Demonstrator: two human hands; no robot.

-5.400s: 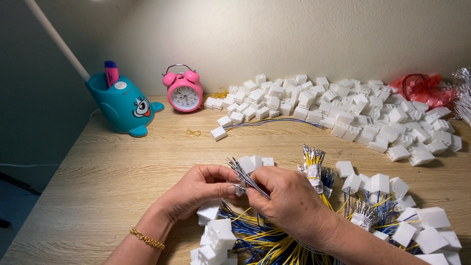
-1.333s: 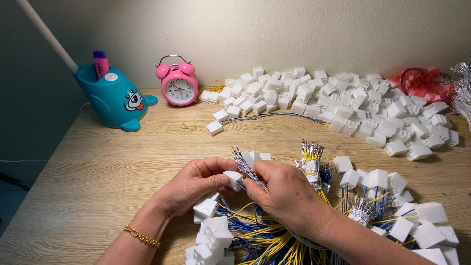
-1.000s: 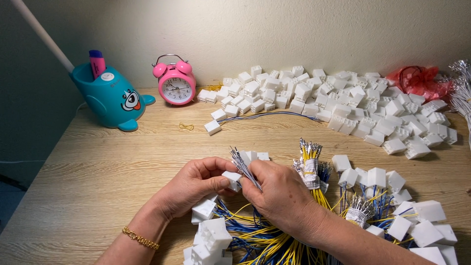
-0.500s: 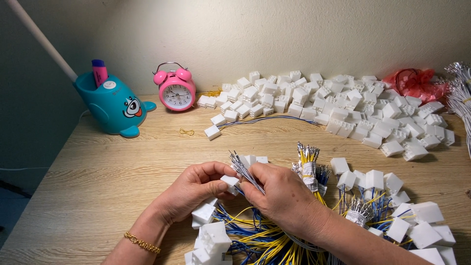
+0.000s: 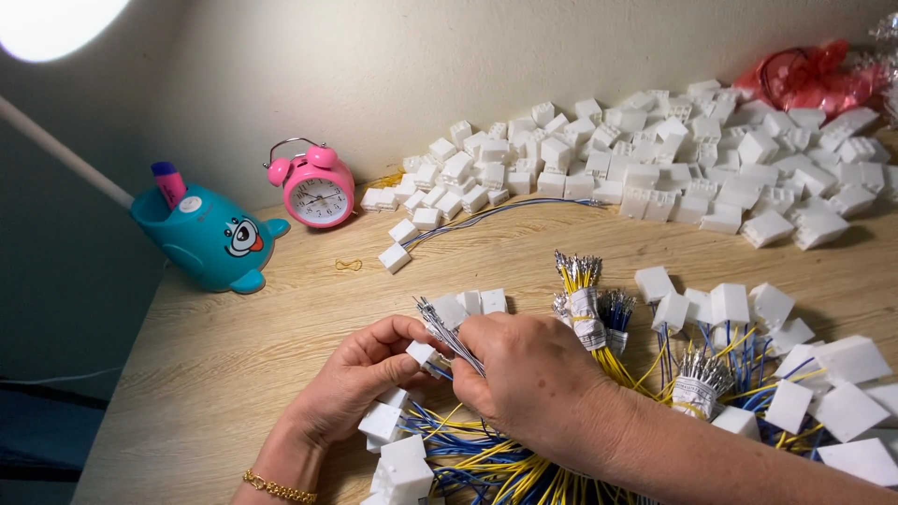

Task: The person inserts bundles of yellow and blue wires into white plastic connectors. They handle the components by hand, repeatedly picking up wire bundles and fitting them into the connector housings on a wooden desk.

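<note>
Down low, two hands close together over the wooden tabletop [image 5: 234, 365]. Left hand [image 5: 360, 374] with fingers pinched on one small white plastic block [image 5: 420, 353]. Right hand [image 5: 528, 374] curled tight around one thin bunch of wires [image 5: 447, 329], metal tips sticking up and to the left, right beside that block. Gold bracelet [image 5: 279, 487] on the left wrist.

Under both hands, a tangle of yellow and blue wires [image 5: 486, 458] with more white blocks on their ends. About four such blocks [image 5: 398, 458] just below the left hand. Three taped wire bundles [image 5: 582, 295] standing up near the right hand, tips up. Around a dozen bigger white blocks [image 5: 842, 360] off to the right, some touching each other.

Far back by the wall, a big heap of white blocks [image 5: 673, 159], too many to count. One red plastic bag [image 5: 809, 75] behind the heap. One pink alarm clock [image 5: 316, 190] with two bells on top. One teal whale-shaped holder [image 5: 208, 238] with one pink pen in it. One small rubber band [image 5: 348, 266] lying flat between clock and hands.
</note>
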